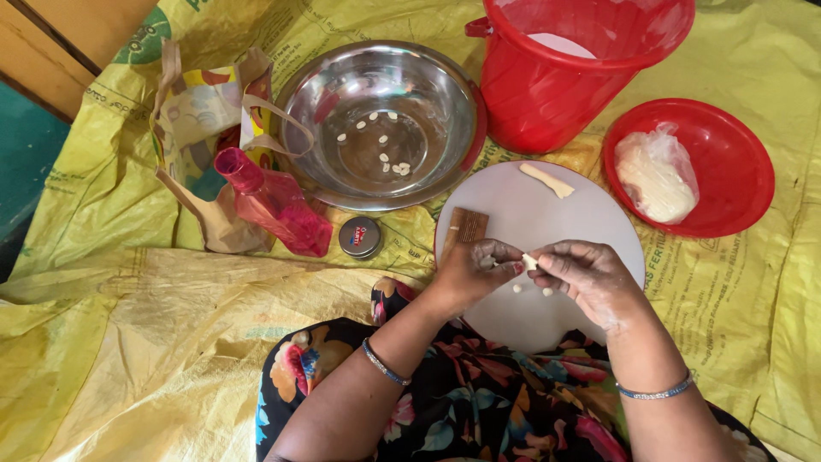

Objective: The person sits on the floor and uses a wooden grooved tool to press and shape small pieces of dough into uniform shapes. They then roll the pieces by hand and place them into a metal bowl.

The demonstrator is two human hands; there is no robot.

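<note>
Resting over the round white board [590,218], both hands are meeting at a small dough piece [529,261]. The right hand [586,275] is pinching it at its fingertips; the left hand [475,272] is curling closed beside it. It looks soft, light and sticky, best held lightly between fingertips.

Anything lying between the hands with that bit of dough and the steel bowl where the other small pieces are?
Only the small ridged wooden board, lying on the white round board between the left hand and the steel bowl. The dough piece is pinched between both hands, the right hand beside it. Nothing tall stands in that path.
</note>
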